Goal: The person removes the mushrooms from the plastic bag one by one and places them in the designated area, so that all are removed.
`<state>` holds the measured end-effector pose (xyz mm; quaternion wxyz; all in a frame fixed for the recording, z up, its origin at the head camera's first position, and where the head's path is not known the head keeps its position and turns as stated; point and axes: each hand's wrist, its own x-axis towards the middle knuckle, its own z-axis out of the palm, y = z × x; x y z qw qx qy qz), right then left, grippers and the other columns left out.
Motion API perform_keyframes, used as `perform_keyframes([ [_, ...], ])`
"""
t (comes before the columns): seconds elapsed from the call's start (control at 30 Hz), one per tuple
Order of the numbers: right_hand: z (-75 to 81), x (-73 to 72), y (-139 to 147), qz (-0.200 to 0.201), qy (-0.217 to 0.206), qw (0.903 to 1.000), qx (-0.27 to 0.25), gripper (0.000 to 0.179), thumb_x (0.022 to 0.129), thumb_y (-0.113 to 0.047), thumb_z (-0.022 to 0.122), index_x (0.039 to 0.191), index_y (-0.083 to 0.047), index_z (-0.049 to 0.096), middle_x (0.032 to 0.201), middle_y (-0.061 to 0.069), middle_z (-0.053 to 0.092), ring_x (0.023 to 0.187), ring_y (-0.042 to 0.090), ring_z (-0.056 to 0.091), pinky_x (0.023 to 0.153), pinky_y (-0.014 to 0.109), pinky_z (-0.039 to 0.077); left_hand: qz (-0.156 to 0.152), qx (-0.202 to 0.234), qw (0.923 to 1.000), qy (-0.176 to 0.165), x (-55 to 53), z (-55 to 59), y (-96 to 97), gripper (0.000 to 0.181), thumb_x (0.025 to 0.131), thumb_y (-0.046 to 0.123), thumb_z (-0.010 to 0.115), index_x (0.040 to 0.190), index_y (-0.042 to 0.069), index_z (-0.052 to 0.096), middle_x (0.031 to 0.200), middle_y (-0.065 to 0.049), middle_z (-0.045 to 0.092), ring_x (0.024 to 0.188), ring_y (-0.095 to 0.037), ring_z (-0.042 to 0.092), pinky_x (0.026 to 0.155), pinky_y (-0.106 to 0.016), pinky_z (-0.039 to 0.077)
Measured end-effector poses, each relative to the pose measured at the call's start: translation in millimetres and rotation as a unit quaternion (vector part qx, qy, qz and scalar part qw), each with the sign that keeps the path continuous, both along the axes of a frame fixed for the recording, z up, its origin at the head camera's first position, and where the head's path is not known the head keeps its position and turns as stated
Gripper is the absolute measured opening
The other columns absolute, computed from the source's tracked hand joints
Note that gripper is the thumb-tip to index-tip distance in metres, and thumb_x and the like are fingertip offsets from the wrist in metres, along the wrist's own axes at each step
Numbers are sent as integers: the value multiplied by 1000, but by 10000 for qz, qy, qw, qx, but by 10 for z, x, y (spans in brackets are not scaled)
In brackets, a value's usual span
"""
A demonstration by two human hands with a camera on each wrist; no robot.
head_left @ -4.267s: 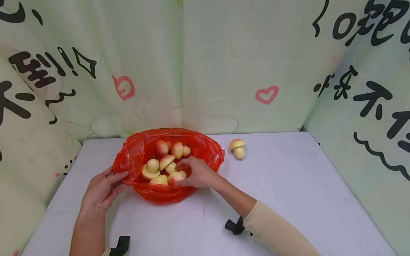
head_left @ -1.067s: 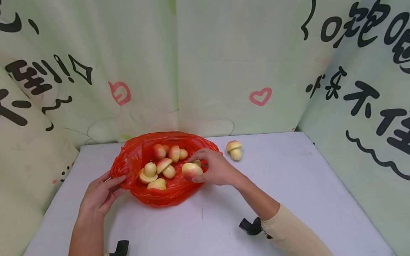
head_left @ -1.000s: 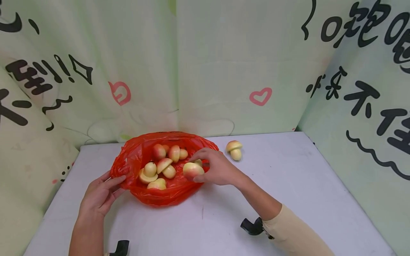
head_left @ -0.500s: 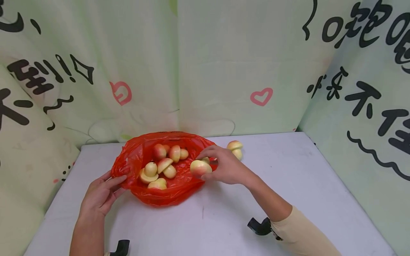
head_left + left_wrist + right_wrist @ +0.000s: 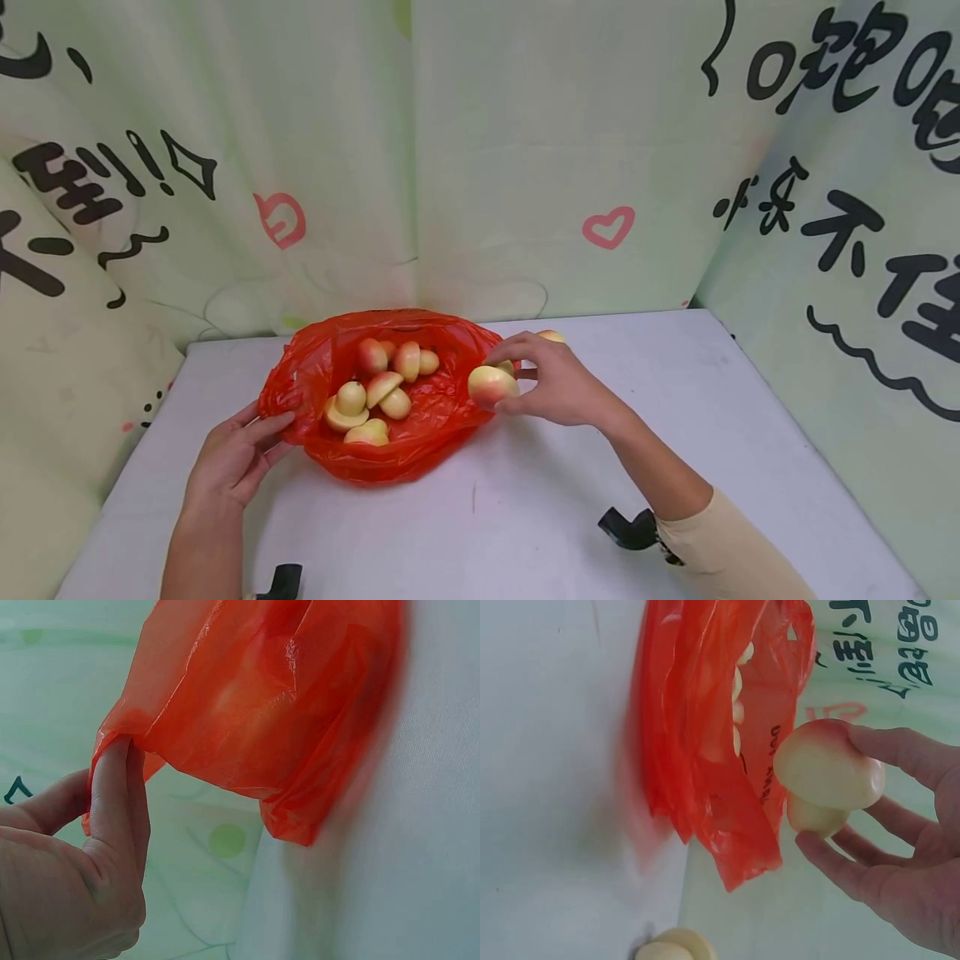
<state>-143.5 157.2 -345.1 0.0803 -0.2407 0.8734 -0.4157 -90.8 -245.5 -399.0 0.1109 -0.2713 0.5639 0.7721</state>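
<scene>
A red plastic bag (image 5: 442, 421) lies with its mouth spread on the white table, several toy mushrooms (image 5: 384, 388) inside it. My left hand (image 5: 232, 458) pinches the bag's left rim between thumb and fingers; the left wrist view shows the fingertips hidden behind the red film (image 5: 225, 697). Above the bag's right edge, my right hand (image 5: 551, 379) grips a mushroom (image 5: 492, 387) with a pinkish-yellow cap. In the right wrist view the thumb and fingers surround that mushroom (image 5: 829, 769), apart from the bag.
Another mushroom (image 5: 552, 336) stands on the white table (image 5: 660, 400) behind my right hand, mostly covered by it. A pale printed curtain (image 5: 495, 167) rises at the back and on both sides. Black wrist cameras (image 5: 628, 529) sit on the forearms.
My right hand has taken hold of a mushroom in the bag, lifted it and carried it right to the bag's edge. My left hand has kept its place on the rim.
</scene>
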Motion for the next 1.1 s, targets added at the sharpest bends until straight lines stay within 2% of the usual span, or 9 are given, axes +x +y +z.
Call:
perform_keyframes([
  [0.43,35,29,191,-291,-100,9994,131,47,80,-15,90,124,-20,73,127,-2,64,123,22,58,101,48,59,-12,0,10000,9,-1,-2,2,87,96,25,77,166,29,26,139,11,50,103,-2,69,94,-25,60],
  [0.73,-2,-1,392,-420,73,9989,212,44,81,-16,90,122,-20,74,126,-1,64,122,23,59,98,46,61,-42,-34,10000,24,-5,-12,3,87,96,25,77,167,29,26,139,10,50,103,-2,70,94,-25,60],
  [0.9,-41,-53,530,-594,138,9979,218,45,83,-16,89,124,-17,73,130,2,65,128,27,57,99,49,59,-41,-51,10000,15,-9,-23,-2,88,96,25,77,167,29,26,139,11,50,103,-2,69,94,-25,60],
  [1.1,-94,-101,650,-831,38,9953,486,49,83,-15,87,129,-10,70,135,10,63,128,33,57,101,51,58,-50,-36,10000,29,-7,-28,-4,86,96,24,76,167,29,26,140,11,50,103,-1,70,93,-25,60],
])
